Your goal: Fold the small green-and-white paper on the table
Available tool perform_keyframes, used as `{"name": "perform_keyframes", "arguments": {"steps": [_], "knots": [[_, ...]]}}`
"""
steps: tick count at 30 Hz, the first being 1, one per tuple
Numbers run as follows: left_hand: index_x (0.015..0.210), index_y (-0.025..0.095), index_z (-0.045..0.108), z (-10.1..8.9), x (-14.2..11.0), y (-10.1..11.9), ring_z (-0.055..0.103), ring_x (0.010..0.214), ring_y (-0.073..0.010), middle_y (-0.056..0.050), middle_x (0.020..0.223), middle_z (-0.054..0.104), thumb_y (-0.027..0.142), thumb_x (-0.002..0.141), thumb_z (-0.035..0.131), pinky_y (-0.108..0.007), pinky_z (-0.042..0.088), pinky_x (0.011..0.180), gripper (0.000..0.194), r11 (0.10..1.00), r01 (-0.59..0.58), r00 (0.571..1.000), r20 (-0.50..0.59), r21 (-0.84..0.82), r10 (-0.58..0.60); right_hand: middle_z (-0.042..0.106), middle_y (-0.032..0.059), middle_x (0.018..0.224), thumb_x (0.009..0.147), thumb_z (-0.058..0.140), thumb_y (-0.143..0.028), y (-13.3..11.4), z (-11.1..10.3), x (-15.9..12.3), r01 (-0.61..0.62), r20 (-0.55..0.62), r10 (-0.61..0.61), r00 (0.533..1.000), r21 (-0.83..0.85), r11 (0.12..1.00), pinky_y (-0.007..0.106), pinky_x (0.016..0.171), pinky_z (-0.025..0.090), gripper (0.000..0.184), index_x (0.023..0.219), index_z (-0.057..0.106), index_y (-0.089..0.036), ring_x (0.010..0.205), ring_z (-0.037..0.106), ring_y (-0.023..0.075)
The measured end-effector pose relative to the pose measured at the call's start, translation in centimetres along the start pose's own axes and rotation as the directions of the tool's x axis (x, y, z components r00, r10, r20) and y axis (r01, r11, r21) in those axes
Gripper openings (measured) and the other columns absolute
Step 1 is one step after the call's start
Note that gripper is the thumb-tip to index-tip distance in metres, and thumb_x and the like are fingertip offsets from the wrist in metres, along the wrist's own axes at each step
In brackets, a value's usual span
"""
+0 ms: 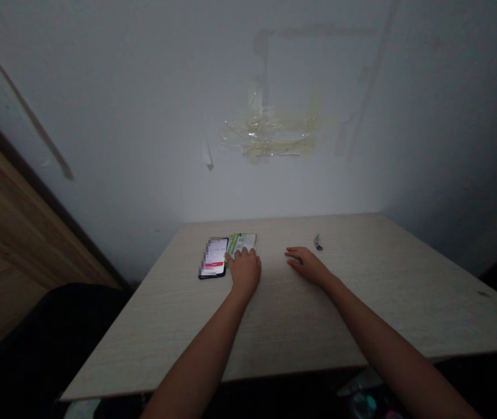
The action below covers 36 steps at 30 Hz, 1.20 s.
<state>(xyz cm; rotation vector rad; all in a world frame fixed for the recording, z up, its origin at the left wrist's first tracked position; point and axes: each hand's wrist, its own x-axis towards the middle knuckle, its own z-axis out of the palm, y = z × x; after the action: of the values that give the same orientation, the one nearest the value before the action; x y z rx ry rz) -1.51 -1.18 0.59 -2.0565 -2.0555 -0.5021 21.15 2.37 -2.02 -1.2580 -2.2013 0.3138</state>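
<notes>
My left hand [245, 272] rests over the near edge of a green and white printed packet [243, 240], fingers spread on its surface. The packet lies on the table, and its lower part is hidden under the hand. Just left of it is a phone [214, 256] with a lit, partly blurred screen; the packet's left edge meets or overlaps it. My right hand [307, 265] is on or just over the tabletop, fingers loosely apart and holding nothing. Beyond it sits a small crumpled, colourful wrapper-like piece [318, 242], not touching the hand.
The pale wooden table [274, 314] stands against a grey wall [152, 116] with peeling clear tape [270, 137] on it. At left are a wooden panel [8, 227] and a dark rounded object [56, 331]. Unclear items lie in shadow below the table's front edge.
</notes>
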Motion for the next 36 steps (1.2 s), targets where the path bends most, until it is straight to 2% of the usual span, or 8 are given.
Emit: {"name": "perform_keyframes", "arguments": {"steps": [5,13,22,36], "knots": [[0.117,0.019,0.064,-0.2,0.0,0.1,0.052,0.113,-0.0338,-0.015,0.118,0.063,0.034,0.095,0.04,-0.061,0.027,0.105,0.036,1.0,-0.005,1.0,0.011,-0.006,0.005,0.063,0.0111,0.131,0.09,0.057,-0.028,0.1,0.0,0.0,-0.006,0.01,0.006,1.0,0.007,1.0,0.041,0.11,0.039,0.033,0.121,0.067,-0.019,0.124,0.055,0.0219],[0.109,0.019,0.068,-0.4,0.1,0.1,0.054,0.109,-0.0322,-0.013,0.111,0.067,0.031,0.095,0.039,-0.055,0.032,0.1,0.035,1.0,0.001,1.0,0.014,-0.017,0.0,0.064,0.0116,0.129,0.089,0.058,-0.029,0.5,0.2,0.0,0.018,-0.013,-0.017,1.0,0.053,0.998,0.044,0.109,0.04,0.034,0.119,0.069,-0.019,0.122,0.056,0.0243],[0.099,0.018,0.073,-0.9,-0.1,0.1,0.057,0.103,-0.0296,-0.012,0.104,0.07,0.031,0.094,0.039,-0.051,0.029,0.102,0.037,1.0,-0.02,0.999,-0.042,-0.013,0.019,0.064,0.0115,0.13,0.088,0.059,-0.029,1.1,0.6,0.2,0.023,-0.013,-0.023,1.0,0.069,0.997,0.046,0.11,0.039,0.034,0.119,0.069,-0.02,0.123,0.056,0.0253],[0.093,0.014,0.074,-1.5,0.1,0.1,0.064,0.094,-0.0274,-0.013,0.099,0.072,0.03,0.095,0.037,-0.049,0.032,0.102,0.041,1.0,0.003,0.995,-0.101,-0.027,-0.006,0.063,0.0123,0.13,0.088,0.058,-0.029,0.8,0.4,0.1,0.027,-0.003,-0.027,1.0,0.055,0.998,0.046,0.109,0.04,0.035,0.12,0.068,-0.019,0.124,0.055,0.0251]]}}
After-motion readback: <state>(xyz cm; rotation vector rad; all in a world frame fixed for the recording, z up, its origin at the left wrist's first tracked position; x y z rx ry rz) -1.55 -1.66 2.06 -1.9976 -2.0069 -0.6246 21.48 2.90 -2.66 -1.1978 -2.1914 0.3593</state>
